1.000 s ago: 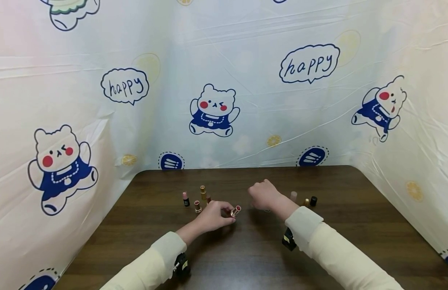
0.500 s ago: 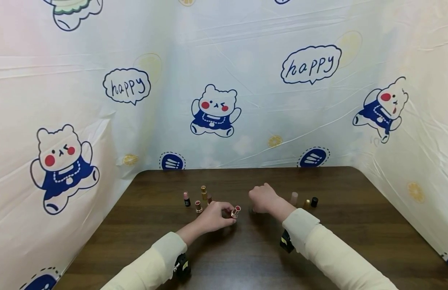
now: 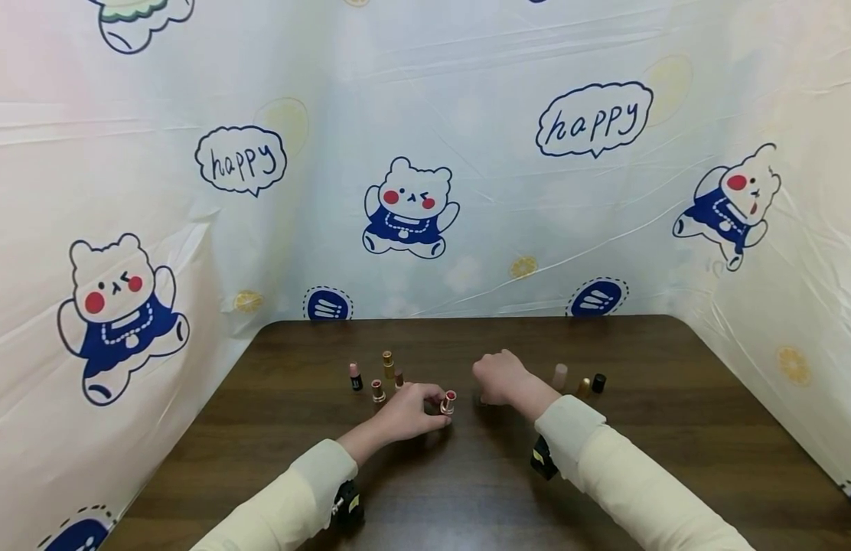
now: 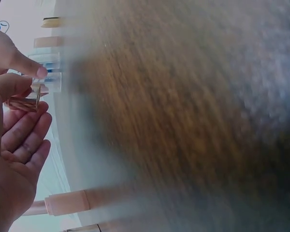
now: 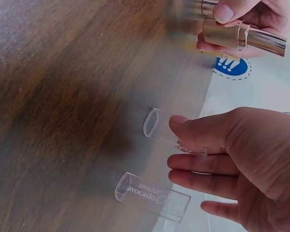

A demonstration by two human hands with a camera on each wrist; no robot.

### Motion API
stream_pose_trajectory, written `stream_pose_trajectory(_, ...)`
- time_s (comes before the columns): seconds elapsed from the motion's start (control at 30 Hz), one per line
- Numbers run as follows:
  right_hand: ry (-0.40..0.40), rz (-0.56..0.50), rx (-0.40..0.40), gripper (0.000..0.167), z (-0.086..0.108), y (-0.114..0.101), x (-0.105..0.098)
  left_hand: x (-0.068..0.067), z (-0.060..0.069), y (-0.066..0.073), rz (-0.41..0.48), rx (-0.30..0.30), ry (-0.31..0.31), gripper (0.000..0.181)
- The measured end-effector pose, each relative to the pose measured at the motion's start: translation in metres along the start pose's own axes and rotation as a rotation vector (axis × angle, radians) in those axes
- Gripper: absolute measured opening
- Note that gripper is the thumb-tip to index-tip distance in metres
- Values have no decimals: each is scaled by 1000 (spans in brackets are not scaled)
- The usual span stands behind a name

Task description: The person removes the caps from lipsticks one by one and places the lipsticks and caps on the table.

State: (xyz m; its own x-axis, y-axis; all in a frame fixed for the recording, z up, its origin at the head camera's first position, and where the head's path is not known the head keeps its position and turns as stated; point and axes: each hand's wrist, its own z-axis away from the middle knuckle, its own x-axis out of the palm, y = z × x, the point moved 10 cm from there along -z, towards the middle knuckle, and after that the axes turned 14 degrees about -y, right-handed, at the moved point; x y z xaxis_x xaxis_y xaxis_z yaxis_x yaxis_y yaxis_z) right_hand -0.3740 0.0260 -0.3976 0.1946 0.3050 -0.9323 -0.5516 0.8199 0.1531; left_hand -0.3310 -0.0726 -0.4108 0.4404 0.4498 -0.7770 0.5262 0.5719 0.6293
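Note:
My left hand (image 3: 412, 412) holds a gold lipstick tube (image 3: 448, 402) between thumb and fingers, close to the tabletop at the middle. Its red open end faces up in the head view. To its right, my right hand (image 3: 503, 376) pinches a clear lipstick cap (image 5: 157, 125) between thumb and fingers, plainest in the right wrist view. Beside that hand, a second clear cap (image 5: 145, 191) with white lettering that reads "avocado" is on the table. In the head view the right hand hides both caps almost wholly.
Left of my hands stand a pink-and-black lipstick (image 3: 355, 376), a gold tube (image 3: 388, 365), a rose-gold tube (image 3: 378, 391) and a partly hidden brownish one (image 3: 399, 379). Rightward are a pale pink cap (image 3: 559, 375), a gold cap (image 3: 584, 387) and a black cap (image 3: 599, 383).
The lipstick tube in my left hand has turned more upright. My right hand shifted slightly during the first half second, then stayed nearly still.

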Motion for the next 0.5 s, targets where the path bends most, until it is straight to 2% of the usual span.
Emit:
stream_pose_trajectory(0.3, 1, -26, -2, 14, -1, -1, 0, 3, -2, 5, -37, 22, 0, 12)
stream_pose_trajectory(0.5, -20, -54, 2, 13, -2, -1, 3, 6, -4, 5, -43, 19, -24, 12)
